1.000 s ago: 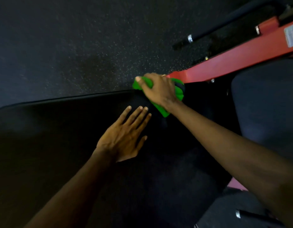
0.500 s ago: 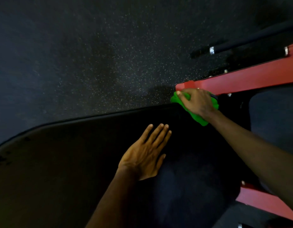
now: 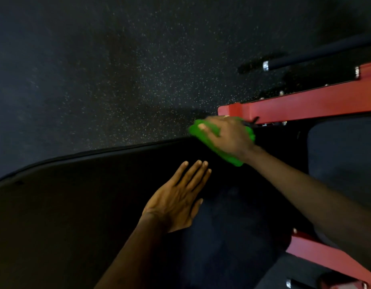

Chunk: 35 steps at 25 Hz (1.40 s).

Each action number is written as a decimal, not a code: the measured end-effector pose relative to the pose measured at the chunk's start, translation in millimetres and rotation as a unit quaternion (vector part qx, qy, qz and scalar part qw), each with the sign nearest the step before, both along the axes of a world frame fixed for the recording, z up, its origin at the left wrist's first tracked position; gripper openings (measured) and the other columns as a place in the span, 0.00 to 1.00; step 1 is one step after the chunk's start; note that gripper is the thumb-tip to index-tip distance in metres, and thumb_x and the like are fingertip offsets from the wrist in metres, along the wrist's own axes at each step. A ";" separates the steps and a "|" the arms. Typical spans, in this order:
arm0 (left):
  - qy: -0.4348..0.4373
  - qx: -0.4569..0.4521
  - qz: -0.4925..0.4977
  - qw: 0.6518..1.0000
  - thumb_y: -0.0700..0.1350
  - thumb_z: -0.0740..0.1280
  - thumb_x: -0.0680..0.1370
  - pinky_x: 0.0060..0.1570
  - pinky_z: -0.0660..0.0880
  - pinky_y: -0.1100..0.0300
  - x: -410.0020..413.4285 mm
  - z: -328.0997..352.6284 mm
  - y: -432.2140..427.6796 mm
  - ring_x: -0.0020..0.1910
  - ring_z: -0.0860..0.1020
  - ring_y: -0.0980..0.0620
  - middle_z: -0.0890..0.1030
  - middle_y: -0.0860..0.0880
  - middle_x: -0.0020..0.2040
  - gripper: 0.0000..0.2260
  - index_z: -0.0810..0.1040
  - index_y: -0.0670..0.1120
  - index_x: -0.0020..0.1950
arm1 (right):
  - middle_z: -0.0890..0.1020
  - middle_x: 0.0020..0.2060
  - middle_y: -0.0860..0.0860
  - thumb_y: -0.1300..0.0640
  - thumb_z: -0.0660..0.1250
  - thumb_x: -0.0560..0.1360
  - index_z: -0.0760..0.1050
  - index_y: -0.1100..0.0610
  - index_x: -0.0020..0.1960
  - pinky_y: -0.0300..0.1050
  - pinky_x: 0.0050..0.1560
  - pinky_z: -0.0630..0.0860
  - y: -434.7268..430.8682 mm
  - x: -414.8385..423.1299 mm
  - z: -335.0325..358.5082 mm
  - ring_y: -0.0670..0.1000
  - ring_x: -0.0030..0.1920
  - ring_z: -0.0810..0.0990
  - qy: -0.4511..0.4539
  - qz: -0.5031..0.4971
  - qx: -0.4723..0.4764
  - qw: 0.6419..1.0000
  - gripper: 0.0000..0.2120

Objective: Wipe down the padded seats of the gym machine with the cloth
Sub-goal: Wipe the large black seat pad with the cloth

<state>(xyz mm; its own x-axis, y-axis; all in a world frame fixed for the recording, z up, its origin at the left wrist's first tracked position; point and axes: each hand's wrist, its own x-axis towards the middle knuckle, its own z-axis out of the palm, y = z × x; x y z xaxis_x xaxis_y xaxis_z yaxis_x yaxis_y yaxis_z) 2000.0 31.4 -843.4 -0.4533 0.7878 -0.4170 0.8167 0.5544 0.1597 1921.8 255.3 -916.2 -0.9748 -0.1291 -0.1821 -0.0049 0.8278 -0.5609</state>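
Note:
A large black padded seat (image 3: 80, 205) fills the lower left of the head view, its rounded edge running from left to the centre. My right hand (image 3: 228, 136) holds a bright green cloth (image 3: 198, 129) bunched under its palm at the pad's far right corner, just below the end of a red frame beam (image 3: 295, 107). The hand is blurred. My left hand (image 3: 178, 201) rests flat on the pad with straight fingers, nearer to me than the cloth, and holds nothing.
Dark speckled rubber floor (image 3: 118, 69) lies beyond the pad. A black bar with a chrome collar (image 3: 266, 65) sits above the red beam. Another red frame member (image 3: 330, 259) crosses the lower right. A second dark pad (image 3: 347, 155) is at the right.
My right hand has slid the cloth a little left along the pad's far corner after moving right. My left hand stays flat on the pad. The view has shifted slightly.

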 end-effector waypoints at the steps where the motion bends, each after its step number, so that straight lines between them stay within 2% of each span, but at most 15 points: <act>1: 0.001 -0.004 -0.001 1.000 0.56 0.53 0.82 0.79 0.40 0.44 1.0 0.2 -0.9 0.82 0.49 0.42 0.51 0.39 0.83 0.33 0.52 0.39 0.82 | 0.86 0.49 0.55 0.37 0.54 0.81 0.82 0.55 0.56 0.51 0.47 0.78 26.8 5.8 -9.4 0.60 0.46 0.84 -0.035 -0.043 0.040 0.998 0.27; 5: 0.018 -0.007 0.001 1.000 0.56 0.51 0.83 0.79 0.38 0.44 0.5 -0.1 -1.3 0.82 0.48 0.43 0.49 0.40 0.83 0.33 0.50 0.40 0.83 | 0.86 0.50 0.60 0.38 0.56 0.80 0.82 0.56 0.55 0.53 0.51 0.76 55.0 11.6 -23.5 0.64 0.51 0.83 -0.096 -0.148 0.105 0.979 0.25; 7: 0.021 -0.006 0.004 1.000 0.57 0.52 0.82 0.79 0.39 0.44 0.8 -1.4 -2.3 0.82 0.49 0.43 0.51 0.41 0.83 0.33 0.51 0.41 0.83 | 0.86 0.49 0.61 0.37 0.56 0.80 0.83 0.54 0.54 0.53 0.51 0.75 34.1 4.9 -14.1 0.65 0.51 0.82 -0.102 -0.135 0.099 0.981 0.24; 9: 0.021 -0.013 -0.007 1.000 0.57 0.52 0.82 0.79 0.40 0.44 2.1 -2.2 -1.2 0.82 0.51 0.44 0.52 0.41 0.83 0.33 0.52 0.42 0.83 | 0.86 0.46 0.58 0.37 0.57 0.81 0.80 0.53 0.47 0.51 0.47 0.74 3.1 1.7 -2.7 0.63 0.50 0.83 -0.077 -0.090 0.070 0.991 0.22; 12: 0.028 -0.028 -0.017 0.999 0.56 0.54 0.80 0.79 0.46 0.46 -3.0 10.1 0.4 0.80 0.59 0.43 0.62 0.41 0.80 0.31 0.63 0.43 0.81 | 0.85 0.44 0.54 0.39 0.56 0.81 0.75 0.54 0.44 0.51 0.43 0.72 -26.6 5.4 11.0 0.61 0.48 0.82 -0.012 -0.066 0.041 0.997 0.20; 14: 0.065 -0.023 0.006 0.998 0.54 0.54 0.78 0.77 0.54 0.46 -14.9 32.1 -12.6 0.77 0.67 0.41 0.69 0.40 0.77 0.29 0.72 0.44 0.76 | 0.85 0.44 0.56 0.39 0.56 0.82 0.76 0.54 0.45 0.51 0.42 0.70 -23.7 6.9 10.0 0.62 0.48 0.82 -0.010 -0.082 0.050 0.995 0.21; 17: 0.086 -0.049 0.037 0.994 0.54 0.52 0.81 0.78 0.55 0.43 -26.1 72.0 -78.6 0.79 0.62 0.41 0.62 0.41 0.80 0.29 0.62 0.46 0.81 | 0.85 0.46 0.59 0.38 0.56 0.82 0.79 0.55 0.48 0.53 0.45 0.73 -24.6 7.6 14.9 0.65 0.49 0.82 -0.049 -0.149 0.070 0.985 0.23; 19: 0.095 -0.044 0.060 0.993 0.55 0.52 0.82 0.79 0.55 0.44 -20.2 91.4 -117.6 0.81 0.58 0.42 0.59 0.41 0.81 0.30 0.59 0.46 0.82 | 0.86 0.47 0.58 0.39 0.57 0.82 0.80 0.55 0.50 0.54 0.49 0.74 -47.8 11.4 27.7 0.65 0.51 0.82 -0.018 -0.171 0.050 0.984 0.22; 21: 0.094 -0.045 0.065 0.992 0.55 0.52 0.82 0.79 0.53 0.45 -10.1 98.0 -132.7 0.81 0.56 0.43 0.58 0.41 0.82 0.30 0.58 0.44 0.82 | 0.86 0.52 0.56 0.42 0.57 0.83 0.81 0.53 0.56 0.54 0.52 0.76 -86.8 10.3 49.5 0.62 0.54 0.83 0.032 -0.134 0.006 0.990 0.19; 22: 0.084 -0.044 0.071 0.993 0.55 0.52 0.82 0.79 0.52 0.45 -6.3 94.9 -132.8 0.82 0.55 0.42 0.57 0.41 0.82 0.30 0.57 0.43 0.82 | 0.85 0.58 0.53 0.43 0.56 0.83 0.79 0.51 0.63 0.53 0.56 0.77 -107.2 8.6 60.8 0.59 0.58 0.82 0.056 -0.088 -0.024 0.994 0.19; 24: 0.070 -0.026 0.078 0.994 0.54 0.53 0.82 0.79 0.50 0.46 -6.1 89.6 -128.8 0.82 0.55 0.42 0.57 0.40 0.82 0.30 0.57 0.42 0.82 | 0.76 0.72 0.48 0.43 0.52 0.85 0.67 0.45 0.77 0.52 0.68 0.73 -143.4 4.7 80.7 0.52 0.71 0.75 0.086 0.054 -0.051 0.993 0.22; 25: 0.066 -0.020 0.082 0.994 0.53 0.54 0.82 0.79 0.50 0.46 -8.2 90.3 -128.6 0.81 0.56 0.41 0.58 0.39 0.81 0.30 0.58 0.41 0.82 | 0.70 0.76 0.47 0.43 0.50 0.85 0.62 0.43 0.80 0.53 0.72 0.69 -153.6 3.0 88.5 0.51 0.76 0.68 0.102 0.117 -0.038 0.987 0.24; 27: 0.061 -0.014 0.084 0.995 0.54 0.55 0.82 0.79 0.48 0.45 -11.9 90.6 -129.4 0.81 0.56 0.41 0.59 0.38 0.81 0.31 0.59 0.40 0.81 | 0.63 0.80 0.48 0.43 0.49 0.85 0.58 0.43 0.81 0.57 0.75 0.64 -154.4 -1.6 97.8 0.53 0.80 0.60 0.123 0.199 -0.010 0.972 0.25; 29: 0.050 -0.001 0.085 0.995 0.54 0.55 0.82 0.79 0.46 0.45 -10.9 87.5 -129.1 0.81 0.55 0.41 0.59 0.38 0.81 0.31 0.59 0.39 0.81 | 0.62 0.81 0.51 0.45 0.50 0.85 0.61 0.46 0.81 0.58 0.75 0.63 -147.4 4.1 101.3 0.55 0.80 0.59 0.144 0.235 -0.008 0.961 0.24; 35: 0.043 0.001 0.076 0.996 0.55 0.56 0.81 0.78 0.47 0.44 -11.5 83.2 -130.2 0.79 0.62 0.40 0.66 0.40 0.78 0.29 0.65 0.41 0.79 | 0.76 0.71 0.49 0.50 0.56 0.86 0.76 0.52 0.72 0.51 0.68 0.72 -198.3 -22.5 120.3 0.52 0.69 0.76 0.160 0.226 -0.107 0.955 0.18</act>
